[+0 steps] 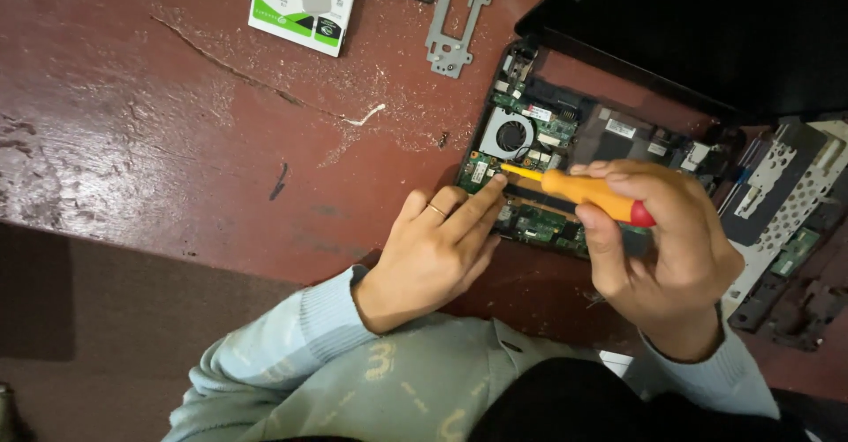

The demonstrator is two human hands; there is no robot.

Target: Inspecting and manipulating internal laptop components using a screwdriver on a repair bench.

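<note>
The screwdriver (590, 193), right of centre in the frame, looks light and stiff, with a smooth orange handle and red end that could slip; its thick handle is the sensible place to hold. The right hand (662, 256) has its grip closed round that handle. The tip meets the opened laptop's green circuit board (539, 221), likely fragile, beside a small fan (510, 135). The left hand (437, 252) rests open, fingertips (495, 183) steadying the tip. A hard drive (305, 0) lies upper left on the red tabletop (177, 124).
</note>
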